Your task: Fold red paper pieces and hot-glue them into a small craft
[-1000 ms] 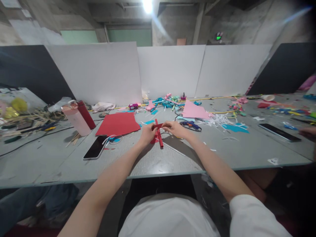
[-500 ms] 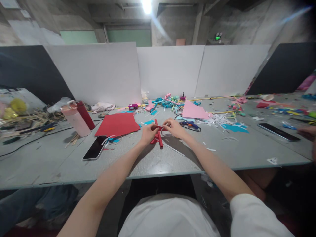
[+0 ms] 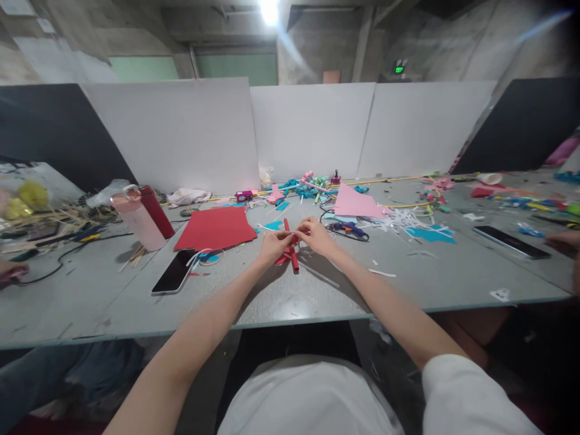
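My left hand (image 3: 273, 246) and my right hand (image 3: 316, 235) meet over the middle of the table, fingertips pinched close together. Between them is a small strip of red paper (image 3: 295, 238), partly hidden by the fingers. Under the fingers lies a rolled red paper tube (image 3: 294, 261), pointing toward me, with more red paper beside it on the left. A thin white paper strip (image 3: 321, 276) slants across the table below my right hand. Just right of that hand rests a blue glue gun (image 3: 348, 230).
Left of my hands are a red paper sheet (image 3: 217, 228), a phone (image 3: 174, 273), a pink bottle (image 3: 139, 219) and a red bottle (image 3: 156, 211). Pink paper (image 3: 357, 201) and white paper shreds (image 3: 403, 221) lie to the right, near another phone (image 3: 512, 241). White boards (image 3: 312, 130) stand behind.
My right fingers have drawn closer to the left ones, and the red strip between them shows less. Another person's hand has come in at the far left edge.
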`<control>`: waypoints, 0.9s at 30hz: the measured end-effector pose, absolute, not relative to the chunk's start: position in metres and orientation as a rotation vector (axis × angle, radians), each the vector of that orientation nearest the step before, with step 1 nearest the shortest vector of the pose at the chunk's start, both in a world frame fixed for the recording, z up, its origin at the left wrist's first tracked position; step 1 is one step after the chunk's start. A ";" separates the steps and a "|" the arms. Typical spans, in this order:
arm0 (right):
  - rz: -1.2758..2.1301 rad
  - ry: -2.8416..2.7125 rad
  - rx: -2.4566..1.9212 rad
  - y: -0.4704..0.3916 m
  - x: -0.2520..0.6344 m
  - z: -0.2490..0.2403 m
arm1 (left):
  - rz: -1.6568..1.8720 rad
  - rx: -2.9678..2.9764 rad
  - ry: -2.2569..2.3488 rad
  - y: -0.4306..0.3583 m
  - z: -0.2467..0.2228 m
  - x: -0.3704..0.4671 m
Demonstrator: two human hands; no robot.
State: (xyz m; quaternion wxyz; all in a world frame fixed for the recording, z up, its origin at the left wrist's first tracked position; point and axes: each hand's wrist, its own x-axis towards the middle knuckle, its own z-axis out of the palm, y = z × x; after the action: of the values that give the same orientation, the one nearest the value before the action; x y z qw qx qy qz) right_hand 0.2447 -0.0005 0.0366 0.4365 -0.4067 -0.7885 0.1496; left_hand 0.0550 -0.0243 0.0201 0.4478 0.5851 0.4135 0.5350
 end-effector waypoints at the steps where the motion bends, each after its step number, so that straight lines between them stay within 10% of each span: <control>1: 0.373 -1.962 -1.009 0.000 0.245 0.036 | 1.321 1.442 1.019 -0.025 0.020 0.055; 27: 0.314 -1.966 -0.997 -0.004 0.244 0.037 | 1.272 1.462 1.075 -0.025 0.021 0.057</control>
State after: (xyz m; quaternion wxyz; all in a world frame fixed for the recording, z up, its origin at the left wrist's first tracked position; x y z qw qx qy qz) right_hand 0.2438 -0.0039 0.0370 0.4418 -0.4019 -0.7920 0.1266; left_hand 0.0570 -0.0254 0.0212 0.4464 0.5904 0.4339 0.5138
